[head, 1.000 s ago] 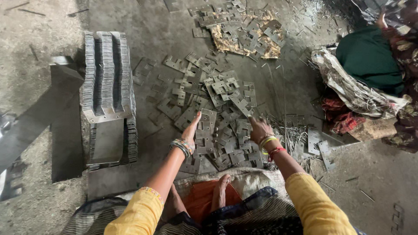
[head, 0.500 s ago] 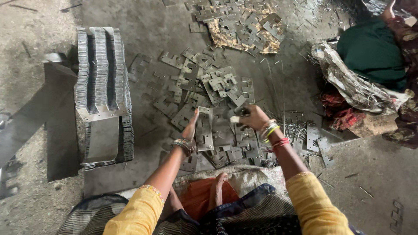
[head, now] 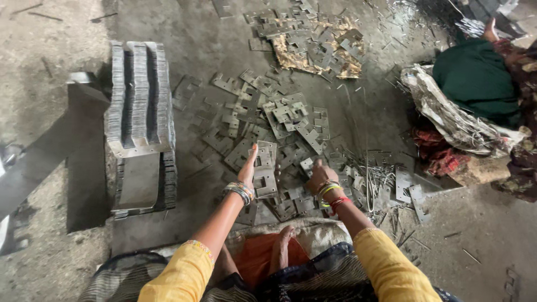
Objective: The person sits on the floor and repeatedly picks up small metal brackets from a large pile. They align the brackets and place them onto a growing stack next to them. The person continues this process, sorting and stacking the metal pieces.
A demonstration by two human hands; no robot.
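Concrete floor (head: 67,33): stacked plates (head: 140,112) stand far left, many loose plates (head: 291,117) remain scattered; left hand (head: 248,168), fingers together, holds a small plate stack (head: 265,168) on edge; right hand (head: 320,176) pinches another plate.

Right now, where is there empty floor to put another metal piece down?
Bare floor lies between the stacked plates and the scattered metal pieces, and at far left. It is crowded around the left hand and right hand, and the far pile.
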